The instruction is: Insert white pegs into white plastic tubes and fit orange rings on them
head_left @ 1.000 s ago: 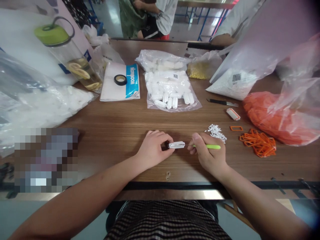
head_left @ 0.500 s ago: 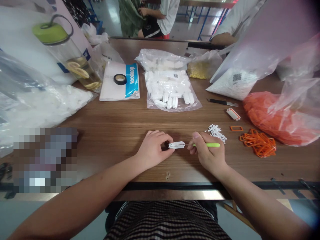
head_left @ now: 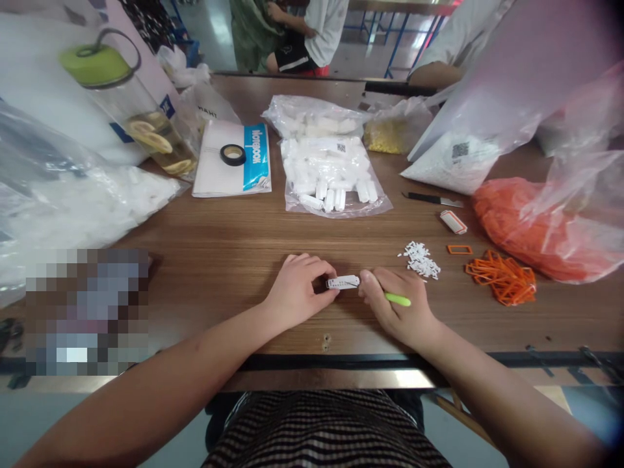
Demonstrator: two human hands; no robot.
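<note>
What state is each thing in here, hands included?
White piece: pinched at one end
Left hand: pinching that piece
Green-handled tool: gripped, partly hidden
Right hand: gripping that tool
Bottle: capped, partly filled
Notebook: closed
Tape roll: lying flat on it
Orange frames: loose, mostly heaped
White bits: loosely piled

green-lidded bottle [head_left: 139, 118]: fruit slices inside | notebook [head_left: 209, 179]: tape roll [head_left: 225, 156] on top | person in white [head_left: 327, 31]: beyond table [head_left: 234, 227]

Left grip [head_left: 298, 287], right grip [head_left: 405, 285] — pinch-shaped
</note>
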